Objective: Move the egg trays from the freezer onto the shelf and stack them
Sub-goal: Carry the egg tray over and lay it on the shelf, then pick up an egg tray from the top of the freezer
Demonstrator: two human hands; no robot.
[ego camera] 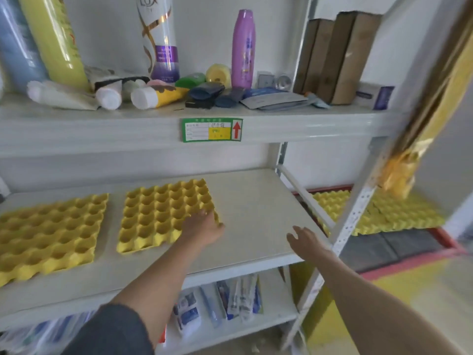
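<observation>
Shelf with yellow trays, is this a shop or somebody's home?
Probably a shop or its stockroom. The metal shelf carries a green label, like a price tag. Above sit shampoo bottles and tubes; more egg trays lie beside it. The left hand touches a tray.

Counted on the middle shelf point(256, 213): two yellow egg trays, a left tray point(48, 234) and a right tray point(163, 213). Beyond the shelf post, more yellow trays point(384, 213), number unclear. On the upper shelf: four upright bottles, two brown boxes. Two hands.
</observation>
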